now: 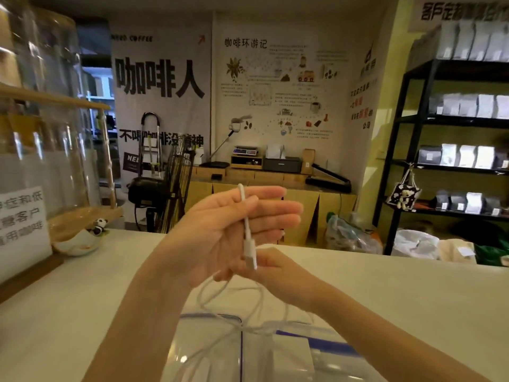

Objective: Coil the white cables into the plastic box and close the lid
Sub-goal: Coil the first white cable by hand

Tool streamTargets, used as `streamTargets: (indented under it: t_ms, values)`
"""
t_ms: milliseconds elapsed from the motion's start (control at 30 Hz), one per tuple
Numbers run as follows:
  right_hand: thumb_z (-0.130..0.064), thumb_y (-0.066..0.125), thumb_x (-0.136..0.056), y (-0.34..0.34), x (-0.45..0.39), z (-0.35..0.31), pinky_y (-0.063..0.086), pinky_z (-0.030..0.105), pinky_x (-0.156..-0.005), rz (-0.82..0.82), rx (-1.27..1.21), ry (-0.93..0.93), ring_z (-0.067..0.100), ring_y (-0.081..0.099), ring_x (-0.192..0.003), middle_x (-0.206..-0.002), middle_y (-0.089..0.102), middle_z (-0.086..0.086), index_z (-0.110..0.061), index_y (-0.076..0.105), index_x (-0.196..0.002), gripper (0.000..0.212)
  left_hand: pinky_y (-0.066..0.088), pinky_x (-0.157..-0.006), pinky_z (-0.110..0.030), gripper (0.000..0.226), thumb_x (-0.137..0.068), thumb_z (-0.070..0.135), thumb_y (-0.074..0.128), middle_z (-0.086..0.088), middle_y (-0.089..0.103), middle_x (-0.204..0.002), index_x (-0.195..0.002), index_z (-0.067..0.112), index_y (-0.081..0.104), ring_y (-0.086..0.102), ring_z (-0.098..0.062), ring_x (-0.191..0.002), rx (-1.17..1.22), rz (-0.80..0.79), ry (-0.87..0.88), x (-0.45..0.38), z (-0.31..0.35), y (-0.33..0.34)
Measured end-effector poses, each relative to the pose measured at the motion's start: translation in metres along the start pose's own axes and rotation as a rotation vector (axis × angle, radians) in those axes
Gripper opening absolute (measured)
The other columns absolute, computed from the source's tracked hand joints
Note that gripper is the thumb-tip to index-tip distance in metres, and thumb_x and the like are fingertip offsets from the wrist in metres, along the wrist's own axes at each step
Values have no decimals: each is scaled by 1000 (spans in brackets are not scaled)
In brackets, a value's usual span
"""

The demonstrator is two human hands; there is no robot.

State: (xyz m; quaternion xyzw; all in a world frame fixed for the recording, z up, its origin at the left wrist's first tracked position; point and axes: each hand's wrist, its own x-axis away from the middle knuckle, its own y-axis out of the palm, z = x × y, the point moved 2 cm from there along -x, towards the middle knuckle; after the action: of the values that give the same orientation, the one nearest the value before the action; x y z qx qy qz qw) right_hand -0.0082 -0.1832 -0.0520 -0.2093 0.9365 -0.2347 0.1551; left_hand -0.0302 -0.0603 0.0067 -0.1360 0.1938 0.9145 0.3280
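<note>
A white cable (pixel 246 221) runs down across the palm of my left hand (pixel 225 227), which is raised above the counter with fingers stretched flat to the right. My thumb presses the cable against the fingers. My right hand (pixel 264 264) sits just below, pinching the cable's white plug end (pixel 250 256). Loose loops of the cable (pixel 220 307) hang down from both hands into the clear plastic box (pixel 192 340) at the bottom of the view. The box stands open, and its blue-edged lid (pixel 316 346) lies to the right of it.
A pale counter (pixel 82 312) holds the box. At the left stand large glass jars (pixel 49 133), a paper sign (pixel 22 221) and a small dish with a panda figure (pixel 82 239). Beyond the counter are a fan (pixel 165 188) and black shelves (pixel 454 161).
</note>
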Motion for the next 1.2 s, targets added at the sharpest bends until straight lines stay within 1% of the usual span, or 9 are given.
streamTargets:
  t_ms: [200,333,500,633,733,800,867,1067,1200]
  values:
    - [-18,46,-92,24,-13,4,44,13,-86,-140,-72,45,13,65,-97,-90,72,3,-16,64,-84,21,57,-78,-30,31,-94,12,30,-13,72,-99,-108,3,56,69,-21,-92,145,214,121,-8,7,-49]
    - [-17,44,-93,33,-6,-2,47,29,-85,-191,-88,13,14,63,-71,-67,64,-3,-20,62,-83,21,55,-83,-32,30,-94,10,30,-14,71,-104,-112,3,53,66,-24,-100,87,273,98,-14,-3,-69]
    - [-28,38,-96,27,-1,-18,41,16,-55,-17,387,-148,3,50,-55,-64,55,-11,-25,57,-106,22,52,-88,-31,31,-96,9,29,-13,69,-108,-114,4,53,65,-22,-101,-217,279,71,-15,-10,-74]
    - [-27,41,-94,16,0,-36,44,15,-57,198,699,-421,-2,49,-59,-78,65,-9,-21,61,-96,20,54,-82,-28,28,-96,11,32,-8,68,-105,-113,7,54,66,-18,-97,-532,205,-25,-13,-15,-75]
    - [-32,41,-85,-1,-4,-47,45,7,-57,266,811,-545,-10,48,-60,-73,65,-11,-19,65,-90,27,46,-63,-22,23,-93,23,42,1,65,-80,-94,12,62,61,-13,-70,-688,70,-111,-12,-21,-69]
    - [-31,48,-83,-15,-6,-54,48,11,-55,283,850,-606,0,54,-57,-68,67,-5,-16,68,-86,25,35,-47,-18,27,-90,28,44,6,52,-55,-72,12,57,43,-8,-45,-565,-28,-130,-14,-24,-62]
    - [-28,60,-79,-29,-7,-61,48,11,-56,301,797,-659,0,55,-59,-69,65,-6,-15,70,-85,17,25,-39,-17,32,-88,25,38,8,42,-45,-63,16,55,27,-6,-38,-412,-88,-146,-18,-27,-56]
    - [-24,68,-74,-56,-8,-62,53,26,-65,387,530,-621,13,61,-71,-76,67,-1,-15,71,-85,15,22,-35,-16,60,-88,44,24,10,39,-39,-82,2,65,20,-5,-35,-7,-306,-233,-25,-34,-47]
    - [-24,67,-73,-57,-14,-50,51,25,-56,365,238,-524,15,59,-61,-71,67,1,-17,71,-86,16,27,-36,-16,44,-92,31,32,3,32,-45,-89,-2,61,24,-8,-37,177,-511,-201,-23,-30,-42]
